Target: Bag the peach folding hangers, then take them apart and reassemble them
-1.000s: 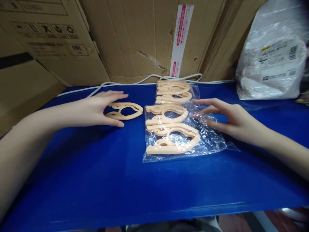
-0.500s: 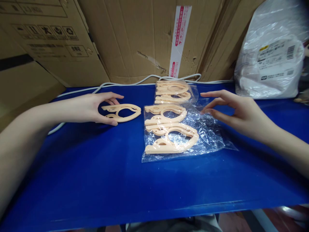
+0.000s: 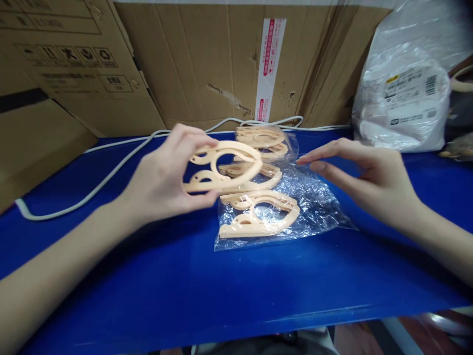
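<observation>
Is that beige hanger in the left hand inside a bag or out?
Out. The held hanger shows bare in the left hand, with no film around it; other hangers lie inside a clear bag.

From my far-off seat, I see two bags on the table (image 3: 236,281). The near bag (image 3: 314,197) has hangers (image 3: 258,229) in it; behind it lies the far bag (image 3: 291,143). My left hand (image 3: 162,172) has one hanger (image 3: 221,185), over the near bag's left side. My right hand (image 3: 369,172) is to the right. A cord (image 3: 44,217) runs behind, below a cardboard wall (image 3: 207,59). A big bag (image 3: 402,108) sits back right.
</observation>
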Tool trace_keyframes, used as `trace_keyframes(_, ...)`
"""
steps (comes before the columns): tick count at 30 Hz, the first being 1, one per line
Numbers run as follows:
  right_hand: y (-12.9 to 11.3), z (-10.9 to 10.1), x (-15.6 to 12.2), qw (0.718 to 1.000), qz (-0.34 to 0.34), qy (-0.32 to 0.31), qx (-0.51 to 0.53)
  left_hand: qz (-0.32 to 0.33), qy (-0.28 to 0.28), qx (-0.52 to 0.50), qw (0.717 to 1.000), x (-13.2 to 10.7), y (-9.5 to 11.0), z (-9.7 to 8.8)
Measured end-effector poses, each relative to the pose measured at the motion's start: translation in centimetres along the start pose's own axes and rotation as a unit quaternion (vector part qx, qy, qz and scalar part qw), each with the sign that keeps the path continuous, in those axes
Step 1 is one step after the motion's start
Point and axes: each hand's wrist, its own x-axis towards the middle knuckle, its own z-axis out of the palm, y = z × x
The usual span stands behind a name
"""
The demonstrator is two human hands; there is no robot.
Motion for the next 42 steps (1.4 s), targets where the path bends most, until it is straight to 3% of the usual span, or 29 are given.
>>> trace_keyframes(3,-1.0,0.8,-0.1,0.991,0.047,-0.038,0.116,0.046,0.026,-0.044,0.998,-0.2,2.4,1.4)
trace_keyframes(6,-1.6,1.2,-0.1,0.965,0.103,-0.057,0.234,0.107,0.058,-0.063,0.991,-0.4,3.4,2.2)
trace_keyframes(12,-1.6,0.9,0.1,0.906,0.167,-0.091,0.379,0.149,0.081,-0.020,0.985,-0.4,3.0,2.5)
trace_keyframes(22,-1.0,1.2,-0.1,0.844,0.164,-0.127,0.495,0.221,0.058,0.022,0.973,0.0,1.6,2.9)
trace_keyframes(26,-1.1,1.1,-0.1,0.845,0.161,-0.129,0.493,0.208,0.052,0.044,0.976,-0.1,1.7,3.0)
trace_keyframes(35,-1.0,1.0,-0.4,0.869,0.152,-0.119,0.456,0.202,0.107,0.046,0.972,-0.2,2.1,2.6)
trace_keyframes(42,-2.0,1.1,-0.3,0.924,0.145,-0.090,0.342,0.222,0.136,0.068,0.963,-0.6,2.5,2.5)
